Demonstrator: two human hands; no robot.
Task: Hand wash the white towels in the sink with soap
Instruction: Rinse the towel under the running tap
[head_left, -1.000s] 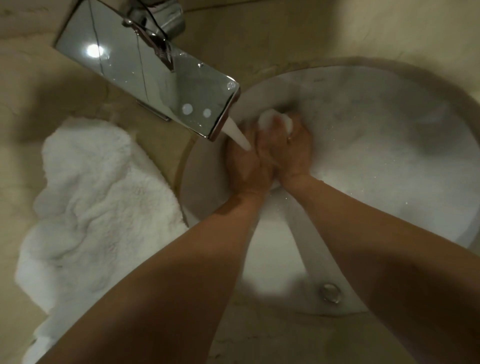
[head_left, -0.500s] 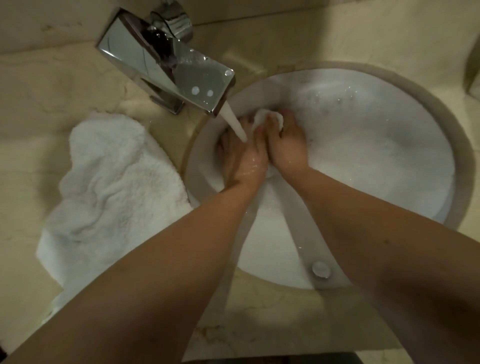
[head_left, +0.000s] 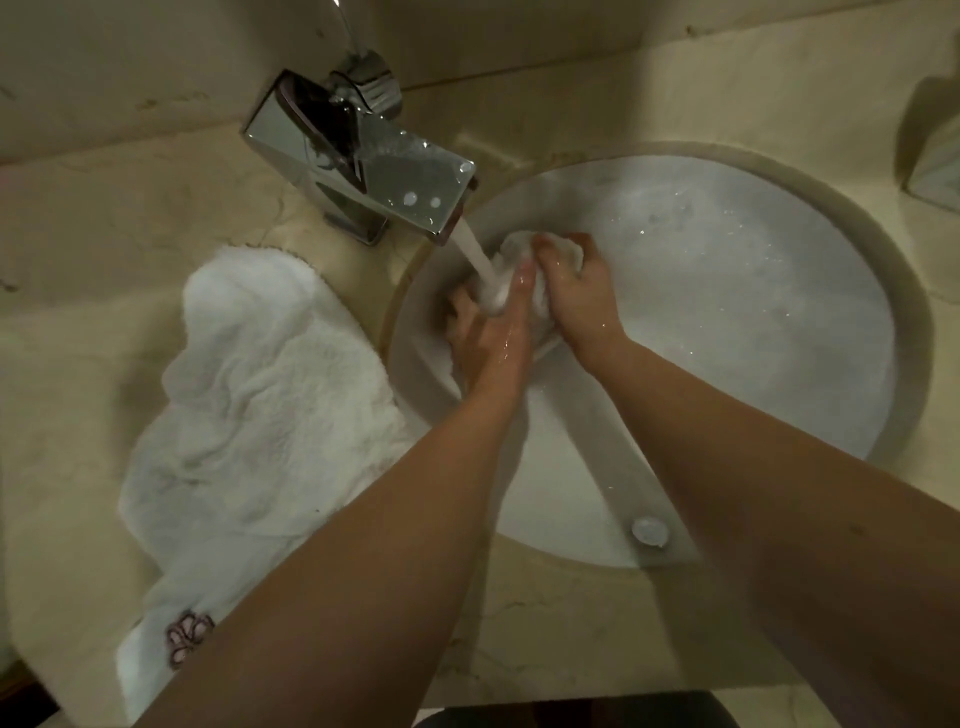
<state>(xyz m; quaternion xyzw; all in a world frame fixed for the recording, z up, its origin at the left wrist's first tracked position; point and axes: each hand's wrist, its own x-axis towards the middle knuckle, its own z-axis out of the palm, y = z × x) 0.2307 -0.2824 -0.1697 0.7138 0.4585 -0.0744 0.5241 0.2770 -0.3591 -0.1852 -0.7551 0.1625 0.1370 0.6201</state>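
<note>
Two hands, left hand (head_left: 491, 332) and right hand (head_left: 576, 291), clamp one bunched white towel (head_left: 519, 254) directly beneath the faucet (head_left: 363, 166) stream, apparently to rinse it over the sink (head_left: 779, 312); a second towel (head_left: 260, 395) waits left of the faucet.

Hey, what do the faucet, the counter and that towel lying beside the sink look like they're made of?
Faucet: polished, chrome-looking metal; it mirrors the room and beads water. Counter: beige stone, likely marble or an imitation, with faint veins and a smooth sheen. Towel beside the sink: white terry cloth, probably cotton, with a fluffy looped pile and soft folds.
</note>
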